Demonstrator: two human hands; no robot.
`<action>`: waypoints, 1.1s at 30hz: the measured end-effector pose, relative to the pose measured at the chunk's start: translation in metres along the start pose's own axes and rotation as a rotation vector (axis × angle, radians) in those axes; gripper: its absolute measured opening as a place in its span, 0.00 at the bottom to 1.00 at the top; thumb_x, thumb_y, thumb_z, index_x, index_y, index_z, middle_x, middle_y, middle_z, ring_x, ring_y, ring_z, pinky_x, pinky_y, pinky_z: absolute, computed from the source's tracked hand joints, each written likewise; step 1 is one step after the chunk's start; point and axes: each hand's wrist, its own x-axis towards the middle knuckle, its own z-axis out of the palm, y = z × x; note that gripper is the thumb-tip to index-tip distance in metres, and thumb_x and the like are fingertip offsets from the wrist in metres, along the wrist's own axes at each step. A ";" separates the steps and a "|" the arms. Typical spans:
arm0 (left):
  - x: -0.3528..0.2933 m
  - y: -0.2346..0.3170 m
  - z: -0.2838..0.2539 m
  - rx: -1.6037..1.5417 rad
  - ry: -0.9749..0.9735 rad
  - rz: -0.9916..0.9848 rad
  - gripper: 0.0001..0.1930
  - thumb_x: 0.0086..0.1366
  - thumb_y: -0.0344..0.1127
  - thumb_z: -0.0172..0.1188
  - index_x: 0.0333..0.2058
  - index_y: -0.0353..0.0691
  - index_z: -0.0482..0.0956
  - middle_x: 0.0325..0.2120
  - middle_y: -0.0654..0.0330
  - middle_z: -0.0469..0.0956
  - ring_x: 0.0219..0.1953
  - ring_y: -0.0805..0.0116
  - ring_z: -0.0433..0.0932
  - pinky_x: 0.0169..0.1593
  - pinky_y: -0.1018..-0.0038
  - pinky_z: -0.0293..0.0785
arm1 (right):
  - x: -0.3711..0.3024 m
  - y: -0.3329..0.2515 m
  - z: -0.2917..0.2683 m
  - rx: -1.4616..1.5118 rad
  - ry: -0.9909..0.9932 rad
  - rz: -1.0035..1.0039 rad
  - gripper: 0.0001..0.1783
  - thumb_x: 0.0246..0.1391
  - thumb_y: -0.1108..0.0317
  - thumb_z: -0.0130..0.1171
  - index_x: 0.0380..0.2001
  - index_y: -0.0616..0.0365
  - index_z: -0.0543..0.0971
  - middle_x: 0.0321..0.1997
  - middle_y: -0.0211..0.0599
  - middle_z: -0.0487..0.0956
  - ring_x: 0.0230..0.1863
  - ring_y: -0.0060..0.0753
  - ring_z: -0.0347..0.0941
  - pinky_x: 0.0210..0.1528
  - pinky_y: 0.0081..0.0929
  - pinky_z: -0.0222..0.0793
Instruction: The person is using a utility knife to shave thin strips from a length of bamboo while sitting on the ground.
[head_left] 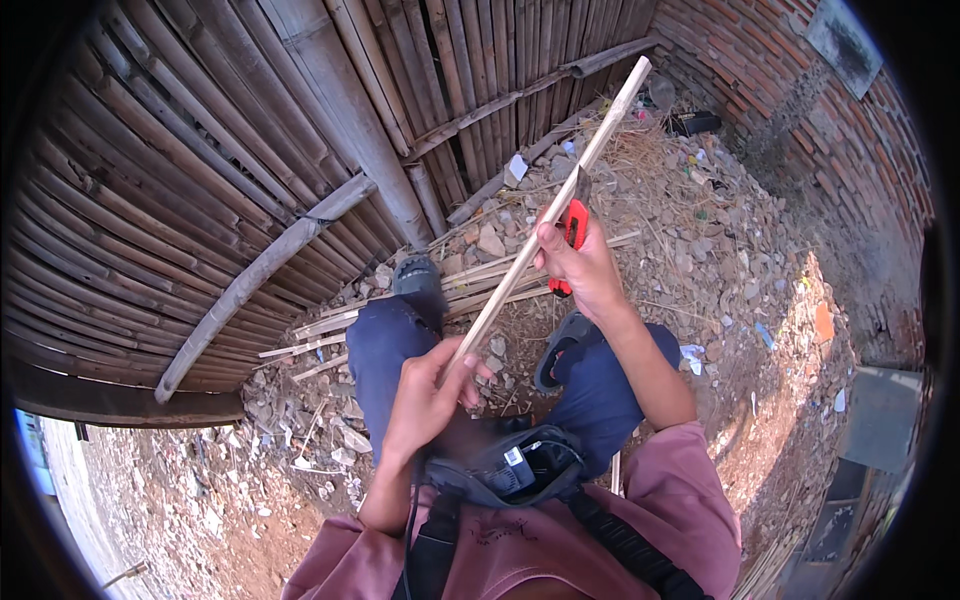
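A long pale strip of split bamboo [512,275] slants from near my lap up and away to the right. My left hand [432,392] is closed round its near end. Farther up, my right hand [585,262] grips a red utility knife [575,228], its dark blade lying against the strip's side. The right thumb also presses on the strip, just below the blade. Between my legs and the fence, several more bamboo strips [490,280] lie on the rubble.
A bamboo slat fence [190,170] with thick poles rises on the left and ahead. On the right stands a brick wall [800,110]. Stones and litter [700,250] cover the ground. A black open bag [530,465] is strapped at my waist, above my bent knees.
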 end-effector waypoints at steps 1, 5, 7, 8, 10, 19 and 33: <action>-0.001 0.000 -0.002 -0.051 -0.005 -0.009 0.16 0.81 0.32 0.53 0.60 0.31 0.79 0.35 0.57 0.87 0.26 0.76 0.82 0.31 0.78 0.81 | 0.000 -0.005 -0.002 0.010 -0.027 0.032 0.19 0.70 0.52 0.67 0.43 0.57 0.79 0.27 0.28 0.80 0.17 0.09 0.57 0.21 0.16 0.49; -0.001 -0.002 -0.004 -0.121 -0.022 -0.004 0.17 0.83 0.35 0.50 0.60 0.30 0.78 0.35 0.57 0.87 0.25 0.76 0.81 0.31 0.79 0.80 | 0.002 -0.009 -0.004 0.009 -0.073 0.068 0.17 0.74 0.53 0.60 0.43 0.58 0.79 0.29 0.36 0.84 0.15 0.09 0.54 0.20 0.16 0.46; 0.000 -0.005 -0.004 -0.147 -0.035 -0.004 0.17 0.83 0.37 0.50 0.60 0.31 0.78 0.33 0.57 0.86 0.25 0.76 0.81 0.30 0.80 0.79 | 0.003 -0.009 -0.005 0.028 -0.089 0.060 0.15 0.75 0.56 0.58 0.43 0.58 0.79 0.30 0.36 0.84 0.15 0.08 0.54 0.20 0.15 0.46; 0.000 -0.005 -0.005 -0.159 -0.040 -0.003 0.18 0.84 0.37 0.49 0.59 0.31 0.78 0.32 0.57 0.86 0.25 0.76 0.81 0.29 0.80 0.78 | 0.003 -0.009 -0.005 0.039 -0.098 0.056 0.14 0.76 0.57 0.57 0.43 0.58 0.79 0.30 0.36 0.84 0.15 0.08 0.53 0.20 0.15 0.45; 0.000 -0.008 -0.009 -0.207 -0.075 -0.047 0.18 0.84 0.39 0.49 0.59 0.32 0.77 0.28 0.60 0.82 0.23 0.77 0.79 0.28 0.80 0.75 | 0.004 -0.007 -0.007 0.071 -0.123 0.052 0.13 0.75 0.58 0.59 0.45 0.58 0.80 0.31 0.36 0.85 0.16 0.07 0.53 0.20 0.14 0.44; 0.003 -0.004 -0.008 -0.349 -0.075 -0.059 0.15 0.84 0.45 0.48 0.45 0.39 0.76 0.22 0.71 0.64 0.21 0.82 0.61 0.25 0.82 0.58 | -0.002 -0.004 0.001 -0.364 -0.184 -0.345 0.22 0.75 0.50 0.54 0.46 0.61 0.79 0.25 0.32 0.77 0.21 0.18 0.63 0.25 0.22 0.56; 0.009 0.020 -0.008 -0.372 -0.073 -0.075 0.19 0.84 0.52 0.48 0.39 0.43 0.71 0.23 0.74 0.59 0.21 0.85 0.53 0.22 0.82 0.50 | -0.018 0.007 0.017 -0.970 -0.248 -0.862 0.26 0.58 0.41 0.70 0.28 0.55 0.80 0.21 0.34 0.76 0.21 0.41 0.77 0.26 0.36 0.70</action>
